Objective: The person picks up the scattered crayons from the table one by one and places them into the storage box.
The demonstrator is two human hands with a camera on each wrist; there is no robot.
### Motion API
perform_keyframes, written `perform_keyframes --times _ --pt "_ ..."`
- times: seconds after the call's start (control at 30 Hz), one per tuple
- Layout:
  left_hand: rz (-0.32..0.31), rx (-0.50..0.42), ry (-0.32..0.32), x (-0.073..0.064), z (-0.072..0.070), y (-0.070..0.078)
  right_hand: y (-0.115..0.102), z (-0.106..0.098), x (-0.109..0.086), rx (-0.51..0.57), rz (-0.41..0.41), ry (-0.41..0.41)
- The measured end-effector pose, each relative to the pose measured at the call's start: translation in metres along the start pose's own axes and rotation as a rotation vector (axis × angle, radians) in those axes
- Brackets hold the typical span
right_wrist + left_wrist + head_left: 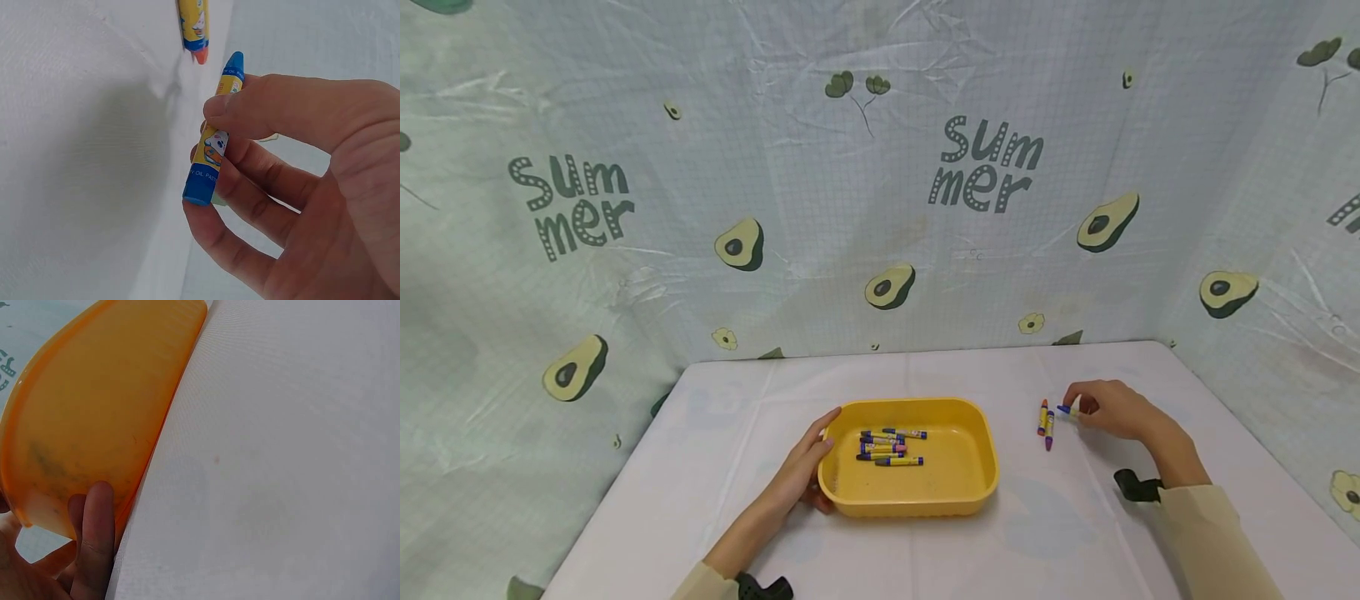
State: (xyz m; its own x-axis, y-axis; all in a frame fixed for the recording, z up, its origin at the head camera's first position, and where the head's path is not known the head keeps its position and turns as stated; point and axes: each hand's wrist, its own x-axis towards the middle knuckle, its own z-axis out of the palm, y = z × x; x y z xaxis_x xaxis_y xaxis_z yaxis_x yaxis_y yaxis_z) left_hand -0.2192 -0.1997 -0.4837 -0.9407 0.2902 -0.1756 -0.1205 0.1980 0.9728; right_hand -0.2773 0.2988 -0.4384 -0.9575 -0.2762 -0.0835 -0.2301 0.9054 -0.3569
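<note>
Blue crayon (211,149) is pinched in the right grip (1108,408), over the right side of the counter (1037,533), near two loose crayons (1049,427). It's held around mid-barrel with the tip (235,60) poking out, probably so it's easy to steer. Left grip (801,471) holds the tray (951,475) by its side, I'd guess so it won't slide, with more crayons (883,449) lying inside.

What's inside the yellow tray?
A group of crayons lies close together, mostly in the left half of the tray. The floor directly beneath them is covered, and whether any crayon is hidden under another can't be told.
</note>
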Motion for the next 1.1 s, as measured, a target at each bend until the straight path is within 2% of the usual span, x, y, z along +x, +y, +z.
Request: perform_keyframes --times 0.33,0.67,0.93,1.1 --pt "0.013 0.000 -0.017 -0.001 0.001 0.001 -0.003 -0.004 -0.001 -0.018 -0.046 0.041" --pt "0.012 0.005 -0.007 -0.003 0.001 0.002 -0.012 -0.010 -0.004 -0.039 -0.071 0.039" --pt "0.008 -0.004 0.002 -0.003 0.002 0.002 -0.021 -0.015 -0.006 -0.030 -0.155 0.060" --pt "-0.003 -0.023 0.019 -0.004 0.002 0.003 -0.028 -0.018 -0.008 -0.034 -0.169 0.071"
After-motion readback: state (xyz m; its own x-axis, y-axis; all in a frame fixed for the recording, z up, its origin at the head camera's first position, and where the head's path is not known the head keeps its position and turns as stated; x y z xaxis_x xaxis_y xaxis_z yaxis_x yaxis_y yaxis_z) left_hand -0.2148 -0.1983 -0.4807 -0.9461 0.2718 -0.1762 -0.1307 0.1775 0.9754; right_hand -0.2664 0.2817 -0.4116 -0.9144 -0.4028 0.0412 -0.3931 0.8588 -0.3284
